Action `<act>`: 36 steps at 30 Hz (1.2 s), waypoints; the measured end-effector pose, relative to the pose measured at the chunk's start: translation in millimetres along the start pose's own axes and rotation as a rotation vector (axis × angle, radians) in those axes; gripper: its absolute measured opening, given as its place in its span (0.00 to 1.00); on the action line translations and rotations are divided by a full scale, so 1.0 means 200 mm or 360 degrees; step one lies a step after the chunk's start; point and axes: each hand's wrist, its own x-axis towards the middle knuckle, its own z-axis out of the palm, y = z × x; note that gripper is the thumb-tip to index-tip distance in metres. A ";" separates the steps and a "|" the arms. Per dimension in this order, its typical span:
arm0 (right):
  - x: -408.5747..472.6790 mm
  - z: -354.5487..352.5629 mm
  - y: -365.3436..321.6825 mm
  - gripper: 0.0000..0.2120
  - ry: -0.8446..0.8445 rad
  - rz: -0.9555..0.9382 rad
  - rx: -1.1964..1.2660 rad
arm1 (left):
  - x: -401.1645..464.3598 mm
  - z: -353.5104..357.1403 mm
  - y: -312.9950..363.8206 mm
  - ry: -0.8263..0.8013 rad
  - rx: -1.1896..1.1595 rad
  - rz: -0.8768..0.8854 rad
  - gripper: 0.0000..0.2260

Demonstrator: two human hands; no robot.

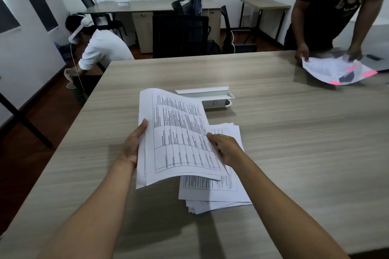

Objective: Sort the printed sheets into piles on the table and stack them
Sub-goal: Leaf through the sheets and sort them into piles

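A few printed sheets (pixel 174 132) with tables on them are lifted above the wooden table (pixel 294 132), their far end curling up. My left hand (pixel 133 143) grips their left edge with the thumb on top. My right hand (pixel 225 149) pinches their right edge. Under and to the right of them lies a loose pile of printed sheets (pixel 212 193) flat on the table, partly hidden by the lifted sheets and my right hand.
A white socket box (pixel 210 96) with its lid up sits just beyond the sheets. At the far right a standing person (pixel 336 6) handles papers with pink marks (pixel 336 71). A seated person (pixel 99 46) is at the far left, chairs and desks behind.
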 end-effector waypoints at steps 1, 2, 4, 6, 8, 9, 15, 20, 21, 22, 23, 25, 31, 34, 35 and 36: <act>0.00 -0.02 0.00 0.09 0.0033 0.0002 -0.0050 | 0.00 0.00 0.00 0.0005 0.0010 0.0009 0.21; 0.01 -0.03 0.01 0.10 0.0093 -0.0014 -0.0114 | 0.00 0.00 -0.01 0.0013 0.0025 0.0020 0.21; 0.02 -0.09 0.05 0.16 0.0274 -0.0106 -0.0362 | 0.00 -0.01 -0.01 0.0031 0.0050 0.0027 0.22; 0.04 -0.16 0.09 0.19 0.0448 -0.0219 -0.0671 | -0.01 -0.02 0.00 0.0026 0.0043 0.0020 0.22; 0.05 -0.23 0.14 0.14 0.0569 -0.0255 -0.0945 | -0.02 -0.03 0.01 0.0020 0.0042 0.0023 0.22; 0.05 -0.26 0.16 0.12 0.0620 -0.0250 -0.1027 | -0.03 -0.04 0.01 0.0014 0.0045 0.0029 0.22; 0.05 -0.32 0.25 0.07 0.0817 -0.0069 -0.1275 | -0.06 -0.05 0.03 0.0021 0.0047 0.0058 0.22; -0.03 -0.11 0.15 0.21 0.0779 -0.0338 -0.1202 | -0.05 -0.02 0.02 -0.0026 0.0026 0.0029 0.22; -0.04 -0.06 0.12 0.22 0.0496 -0.0277 -0.0858 | -0.04 -0.01 0.02 -0.0033 0.0023 0.0022 0.22; -0.05 -0.01 0.08 0.23 0.0199 -0.0120 -0.0556 | -0.04 0.00 0.01 -0.0034 0.0029 0.0018 0.23; -0.06 0.04 0.05 0.23 -0.0038 0.0027 -0.0376 | -0.03 0.00 0.01 -0.0030 0.0039 0.0014 0.23; -0.06 0.07 0.03 0.19 -0.0227 0.0098 -0.0231 | -0.03 0.00 0.00 -0.0024 0.0055 0.0004 0.23; -0.02 0.04 0.03 0.08 -0.0046 -0.0060 -0.0015 | -0.03 0.01 0.00 -0.0024 0.0003 0.0015 0.22; 0.00 0.01 0.03 0.08 -0.0058 0.0005 0.0026 | -0.02 0.01 0.00 -0.0016 0.0019 0.0006 0.22; 0.00 0.00 0.04 0.09 -0.0012 0.0013 -0.0012 | -0.02 0.00 0.00 0.0001 0.0032 0.0015 0.22; 0.01 -0.01 0.05 0.10 0.0061 0.0001 -0.0100 | -0.02 0.00 0.00 0.0023 0.0045 0.0031 0.22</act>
